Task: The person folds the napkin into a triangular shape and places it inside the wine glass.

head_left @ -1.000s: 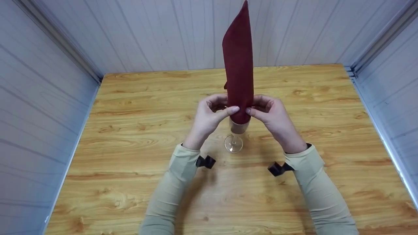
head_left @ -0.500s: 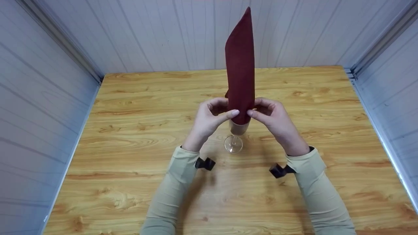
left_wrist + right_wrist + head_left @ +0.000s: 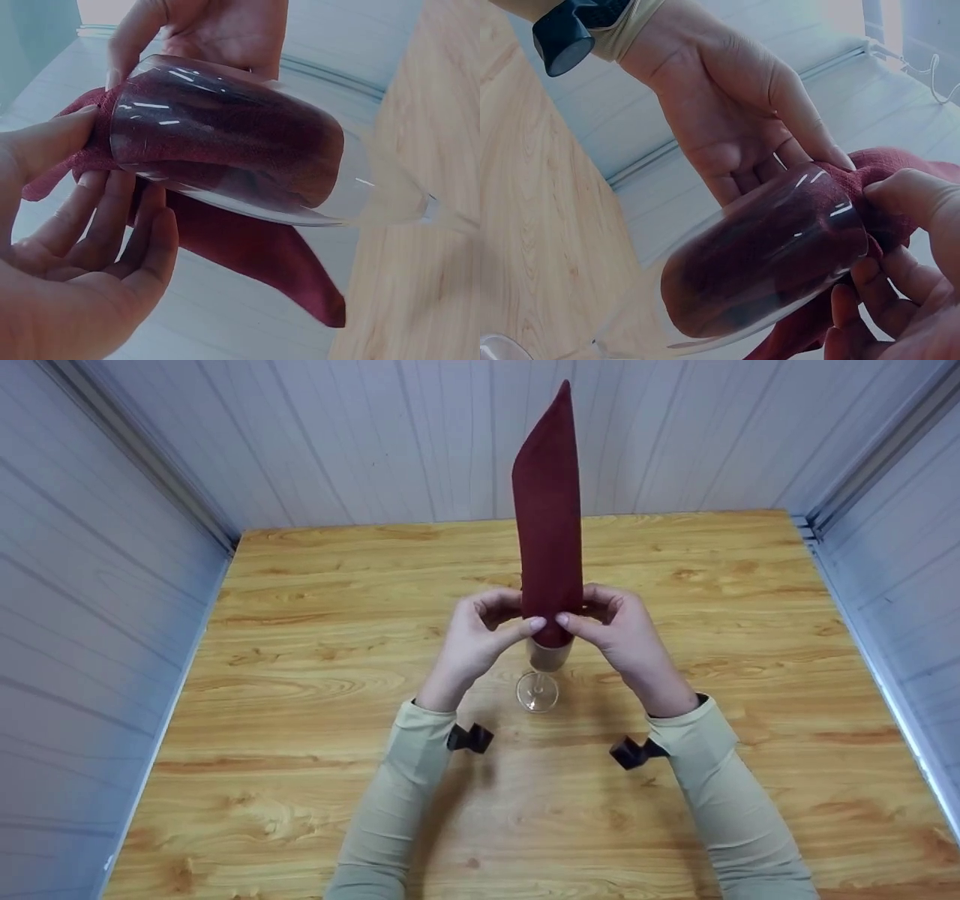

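A dark red cloth napkin (image 3: 549, 517), folded tall with a pointed tip, stands upright in a clear stemmed glass (image 3: 550, 658). Through the glass bowl (image 3: 247, 142) in the left wrist view, the napkin's rounded lower part shows inside, above the bowl's bottom. My left hand (image 3: 474, 641) pinches the cloth from the left, thumb in front at the rim and fingers behind. From the other side my right hand (image 3: 630, 637) pinches it likewise, its thumb close to the left one. A loose pointed flap (image 3: 292, 270) of the napkin hangs outside the bowl.
The glass's round foot (image 3: 537, 692) rests on a wood-grain table (image 3: 315, 780). Pale panelled walls (image 3: 360, 442) rise behind the table and on both sides. A small black camera (image 3: 628, 752) projects inward from the right wrist, and another black camera (image 3: 480, 738) from the left.
The napkin's tip sits lower in the head view than a second ago, and both hands have come down slightly with it. My right thumb has slid left across the cloth. The glass's foot stays put.
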### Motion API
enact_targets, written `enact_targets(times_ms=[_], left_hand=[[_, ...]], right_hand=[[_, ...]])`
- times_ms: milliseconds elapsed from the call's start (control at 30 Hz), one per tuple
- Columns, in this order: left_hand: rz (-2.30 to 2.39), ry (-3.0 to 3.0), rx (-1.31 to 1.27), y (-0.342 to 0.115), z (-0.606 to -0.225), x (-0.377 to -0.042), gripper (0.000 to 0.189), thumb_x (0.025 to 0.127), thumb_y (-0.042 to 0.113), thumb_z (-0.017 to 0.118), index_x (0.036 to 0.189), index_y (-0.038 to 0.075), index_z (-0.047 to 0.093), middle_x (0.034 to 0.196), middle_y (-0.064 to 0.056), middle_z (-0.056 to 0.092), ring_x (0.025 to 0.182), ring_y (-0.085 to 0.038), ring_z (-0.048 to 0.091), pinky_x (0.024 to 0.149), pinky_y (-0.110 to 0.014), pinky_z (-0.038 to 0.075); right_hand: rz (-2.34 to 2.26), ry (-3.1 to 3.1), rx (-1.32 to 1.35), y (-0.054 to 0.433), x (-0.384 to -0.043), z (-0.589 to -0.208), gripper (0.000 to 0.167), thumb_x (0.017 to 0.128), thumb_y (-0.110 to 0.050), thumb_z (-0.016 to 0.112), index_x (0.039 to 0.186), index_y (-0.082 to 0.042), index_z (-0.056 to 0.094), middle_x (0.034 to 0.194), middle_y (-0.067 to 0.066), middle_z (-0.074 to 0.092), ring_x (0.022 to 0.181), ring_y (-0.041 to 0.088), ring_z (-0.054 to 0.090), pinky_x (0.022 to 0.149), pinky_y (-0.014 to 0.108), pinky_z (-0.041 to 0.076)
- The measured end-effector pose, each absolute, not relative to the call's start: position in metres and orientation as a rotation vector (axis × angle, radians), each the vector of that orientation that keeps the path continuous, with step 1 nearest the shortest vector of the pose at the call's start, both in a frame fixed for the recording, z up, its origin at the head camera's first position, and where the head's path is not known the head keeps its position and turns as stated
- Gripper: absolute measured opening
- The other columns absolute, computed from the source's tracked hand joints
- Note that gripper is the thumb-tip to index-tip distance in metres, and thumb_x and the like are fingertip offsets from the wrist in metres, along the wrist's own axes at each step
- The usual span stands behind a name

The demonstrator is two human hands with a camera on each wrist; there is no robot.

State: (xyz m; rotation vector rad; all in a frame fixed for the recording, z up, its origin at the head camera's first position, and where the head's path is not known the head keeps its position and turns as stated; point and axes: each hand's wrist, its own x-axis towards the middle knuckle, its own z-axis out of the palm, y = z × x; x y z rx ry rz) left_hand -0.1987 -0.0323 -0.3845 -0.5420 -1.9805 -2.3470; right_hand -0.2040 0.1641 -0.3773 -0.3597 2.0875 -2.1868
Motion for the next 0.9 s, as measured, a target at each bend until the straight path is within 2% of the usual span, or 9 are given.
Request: enact_targets(times_ms=[133,333,433,633,900], left_hand=[[-2.374,-1.969,-0.495,-0.030,-0.385,-0.196,0.026,0.077,-0.006,0.075,0.101,-0.012,0.067,0.095,-0.012,0.068,0.094,-0.024,0.063,0.091,-0.041,0.049],[-2.395,-2.022,-0.402,-0.030,-0.386,-0.190,0.030,0.079,0.000,0.076,0.106,-0.007,0.066,0.102,-0.011,0.066,0.100,-0.025,0.061,0.091,-0.039,0.049],[-2.387,-2.041,-0.450,-0.032,-0.388,-0.188,0.035,0.080,-0.001,0.075,0.112,-0.007,0.063,0.105,-0.012,0.066,0.102,-0.028,0.061,0.091,-0.039,0.049],[-2.452,-2.009,-0.542,-0.037,-0.387,-0.180,0.052,0.076,-0.013,0.073,0.125,-0.011,0.054,0.116,-0.017,0.062,0.111,-0.034,0.056,0.095,-0.049,0.045],[-2.407,-1.990,-0.599,-0.037,-0.381,-0.185,0.055,0.075,-0.015,0.073,0.126,-0.011,0.053,0.116,-0.019,0.063,0.111,-0.030,0.058,0.093,-0.050,0.046]], right_hand=[[-2.190,2.113,-0.401,0.165,-0.204,-0.381,0.019,0.081,-0.001,0.075,0.098,0.004,0.069,0.097,0.009,0.066,0.096,0.026,0.058,0.089,0.041,0.044],[-2.211,2.014,-0.417,0.168,-0.200,-0.385,0.023,0.083,-0.005,0.074,0.104,0.003,0.068,0.104,0.013,0.064,0.098,0.028,0.060,0.085,0.035,0.049],[-2.217,1.942,-0.452,0.173,-0.196,-0.388,0.028,0.083,-0.002,0.073,0.110,0.003,0.065,0.110,0.016,0.063,0.105,0.031,0.058,0.089,0.037,0.049],[-2.206,1.851,-0.539,0.179,-0.191,-0.391,0.048,0.078,0.009,0.073,0.123,0.004,0.057,0.124,0.019,0.054,0.115,0.035,0.052,0.100,0.042,0.042],[-2.176,1.917,-0.533,0.176,-0.200,-0.387,0.047,0.078,0.005,0.075,0.122,0.001,0.059,0.124,0.018,0.055,0.112,0.034,0.053,0.096,0.042,0.046]])
